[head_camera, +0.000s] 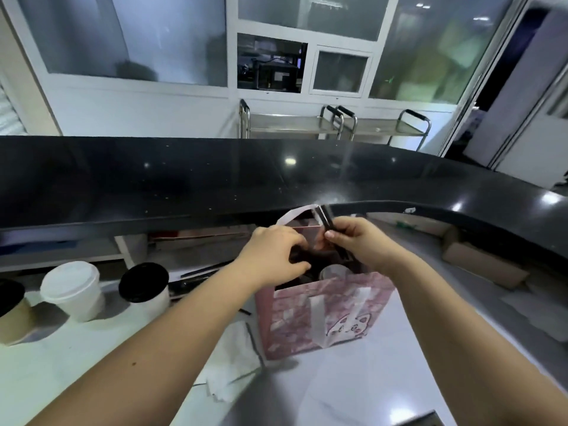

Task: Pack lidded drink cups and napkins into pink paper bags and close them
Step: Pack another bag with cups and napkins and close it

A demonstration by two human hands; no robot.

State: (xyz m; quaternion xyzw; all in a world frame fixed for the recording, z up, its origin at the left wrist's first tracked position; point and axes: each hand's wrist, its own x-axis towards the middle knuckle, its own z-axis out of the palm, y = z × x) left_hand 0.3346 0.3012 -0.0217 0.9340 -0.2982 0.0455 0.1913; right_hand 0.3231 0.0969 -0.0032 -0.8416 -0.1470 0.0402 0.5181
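White, glossy desk [338, 392] runs under a raised black stone ledge [215, 179], which crosses the whole view and curves toward the right. Beyond the ledge are steel trolleys [338, 124] against a white wall with glass panels.

The pink paper bag [325, 315] stands upright near the middle of the desk, close under the ledge's lip, its mouth open. A pale-lidded cup [333, 272] shows inside it. The left hand [273, 256] is curled over a dark item [296, 256] at the bag's mouth; what it is cannot be told. The right hand [356, 241] pinches a thin black strip [325, 221] beside the bag's raised white handle [295, 216].

Napkins [233, 361] lie just beside the bag's left lower corner. Well apart on the left stand a black-lidded cup [144, 284], a white-lidded cup [73, 290] and a brown cup [12, 312] at the edge of the frame. A cardboard box [482, 259] sits under the ledge at right. Bare desk lies in front of the bag and to its right.
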